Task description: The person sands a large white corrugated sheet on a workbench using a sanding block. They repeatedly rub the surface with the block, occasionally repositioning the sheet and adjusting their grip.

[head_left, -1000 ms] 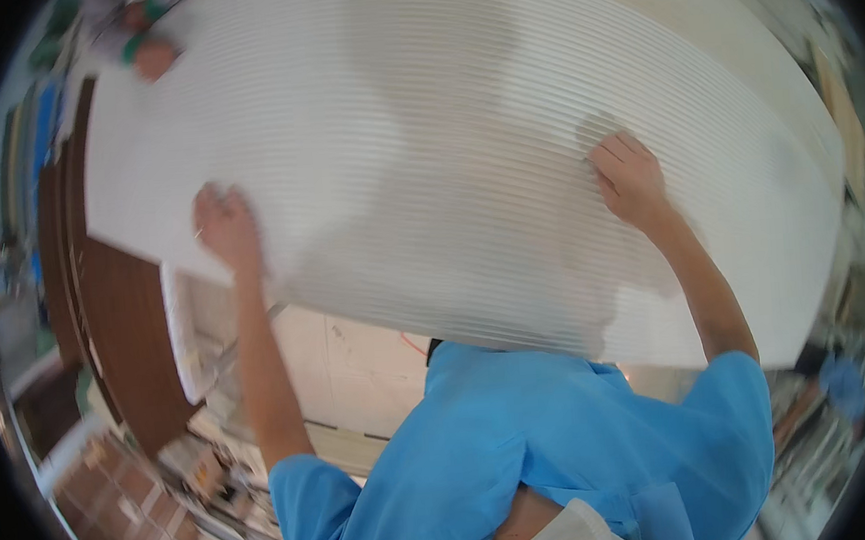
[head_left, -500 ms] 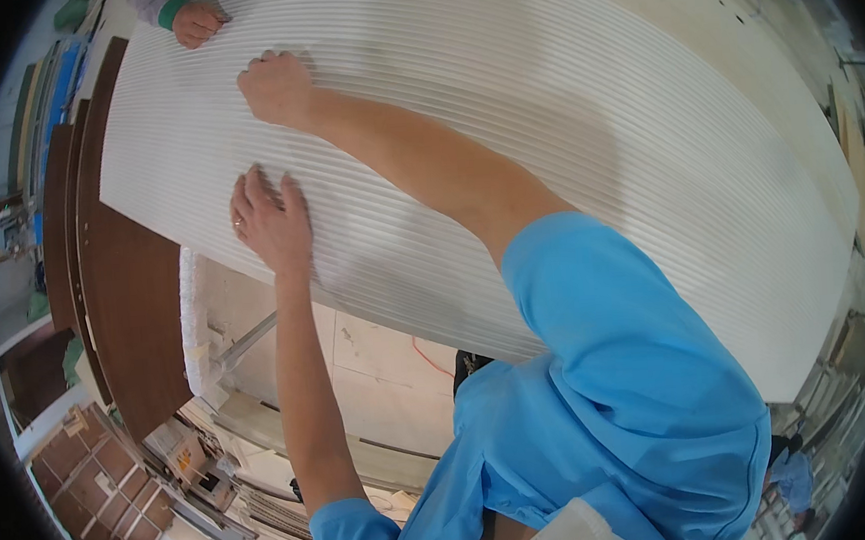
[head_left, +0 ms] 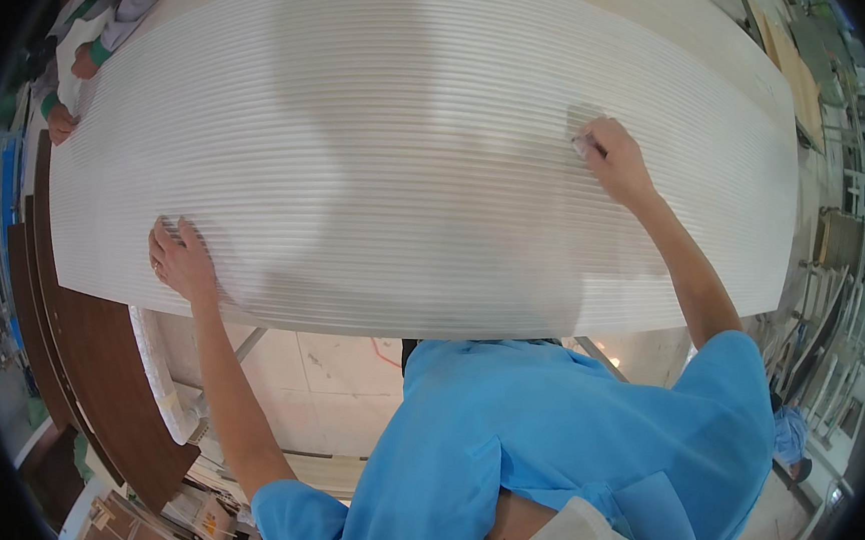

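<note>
A large white panel with fine parallel grooves lies flat in front of me. My left hand rests on it near the left front corner, fingers spread and holding nothing. Well over to the right, my right hand is closed above the grooves, with its fingertips down at the surface. A small pale piece shows at those fingers; its kind is too small to make out.
Another person's hands with green cuffs are at the panel's far left edge. Dark brown boards stand below the left end. Pale boards lie beyond the right end, and another person in blue is at the lower right.
My right hand has swept from the panel's left part far to the right. My left hand stays on the panel near the left end. The other person's hand has shifted to the left edge in view.
</note>
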A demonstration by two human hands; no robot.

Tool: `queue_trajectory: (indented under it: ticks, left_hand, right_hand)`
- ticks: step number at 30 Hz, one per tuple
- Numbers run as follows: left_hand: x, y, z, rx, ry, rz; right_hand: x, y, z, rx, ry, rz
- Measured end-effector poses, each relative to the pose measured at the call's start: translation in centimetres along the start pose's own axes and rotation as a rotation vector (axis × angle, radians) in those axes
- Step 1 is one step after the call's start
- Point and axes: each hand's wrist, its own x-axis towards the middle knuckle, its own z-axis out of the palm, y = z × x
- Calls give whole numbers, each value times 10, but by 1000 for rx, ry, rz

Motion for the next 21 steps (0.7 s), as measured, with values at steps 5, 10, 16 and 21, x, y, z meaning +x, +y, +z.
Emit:
queue_trajectory:
  ticks: [5, 10, 16, 21]
  left_hand:
    - [3, -1, -3, -24, -21, 6]
    - [3, -3, -2, -30, -5, 24]
    - [4, -7, 8, -52, 76, 102]
    - [-3, 4, 3, -5, 52, 41]
  right_hand:
    - [-4, 6, -10, 180, 87, 183]
    - [-3, 9, -2, 36, 35, 4]
    - [3, -8, 11, -254, 94, -50]
    - [47, -63, 54, -136, 68, -138]
